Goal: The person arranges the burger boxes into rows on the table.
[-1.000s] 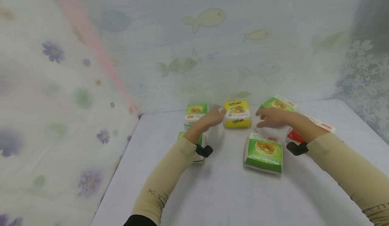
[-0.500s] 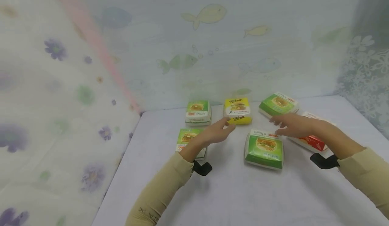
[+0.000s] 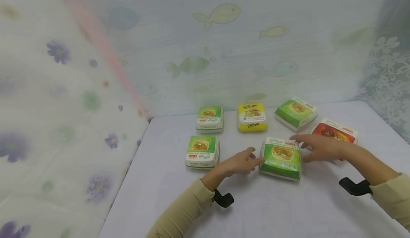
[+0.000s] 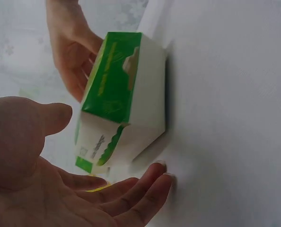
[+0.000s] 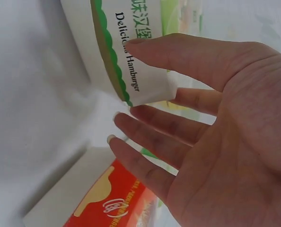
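1. Count them, six on the white counter: four green-and-white boxes, one yellow box, one red box!
2. The spotlight's on the front green box, lower right of the head frame's centre.
3. Left hand at its left side: fingers loosely extended, thumb apart, gripping nothing.
4. Right hand at its right: fingers parted, gripping nothing; contact I can't tell.
5. And the right wrist view reads "Delicious Hamburger", first word partly thumb-covered, beside Chinese characters "味汉堡"!
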Available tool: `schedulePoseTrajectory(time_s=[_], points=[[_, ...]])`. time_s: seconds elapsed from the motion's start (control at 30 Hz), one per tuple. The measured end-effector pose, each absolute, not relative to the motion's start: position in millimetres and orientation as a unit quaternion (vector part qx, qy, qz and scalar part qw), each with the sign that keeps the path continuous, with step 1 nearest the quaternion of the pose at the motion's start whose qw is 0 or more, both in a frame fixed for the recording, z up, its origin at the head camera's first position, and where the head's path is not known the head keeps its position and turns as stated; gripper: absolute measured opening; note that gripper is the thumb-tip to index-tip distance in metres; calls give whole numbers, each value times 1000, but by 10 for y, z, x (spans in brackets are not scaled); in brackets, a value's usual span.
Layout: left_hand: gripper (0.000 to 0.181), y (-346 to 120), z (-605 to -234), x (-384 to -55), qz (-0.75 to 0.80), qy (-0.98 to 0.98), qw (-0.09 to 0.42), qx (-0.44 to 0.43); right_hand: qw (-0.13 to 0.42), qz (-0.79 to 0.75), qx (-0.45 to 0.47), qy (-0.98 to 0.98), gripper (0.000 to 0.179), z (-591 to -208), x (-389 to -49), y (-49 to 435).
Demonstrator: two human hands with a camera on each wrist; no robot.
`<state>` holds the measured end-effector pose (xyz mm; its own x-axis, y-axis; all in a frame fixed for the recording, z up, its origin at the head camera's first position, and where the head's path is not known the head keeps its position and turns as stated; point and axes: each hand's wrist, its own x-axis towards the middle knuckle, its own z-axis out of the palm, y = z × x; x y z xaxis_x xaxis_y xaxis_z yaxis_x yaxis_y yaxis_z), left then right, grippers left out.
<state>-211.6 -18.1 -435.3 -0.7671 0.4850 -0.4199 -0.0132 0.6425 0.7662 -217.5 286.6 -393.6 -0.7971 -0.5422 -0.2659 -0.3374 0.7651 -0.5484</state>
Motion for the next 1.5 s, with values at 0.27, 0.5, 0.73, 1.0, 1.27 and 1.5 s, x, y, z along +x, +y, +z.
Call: schedulePoseTrajectory(time_s=[0.27,0.5,0.73,1.0,1.27,1.5], points=[[68,-70,-4451,-2084,410,851,296,139,216,-245,-239,914,75,-4001,-2169,2837],[69,-45,-4464,-2090,397,859,290,144,224,-253,-239,911,72,-4011,-2168,2822],[58,-108,-4428,-2179,386,868,278,144,221,-235,-248,914,63,-4003,-2109,2835],[52,-175,-4437,-2263,392,871,264,131,238,-227,-248,911,57,-4024,-2007,2853],[58,-222,-4447,-2132,435,858,253,109,247,-238,-258,903,62,-3964,-2081,2931],[47,-137,-4496,-2143,467,844,235,122,260,-229,-264,900,41,-3943,-2053,2834]])
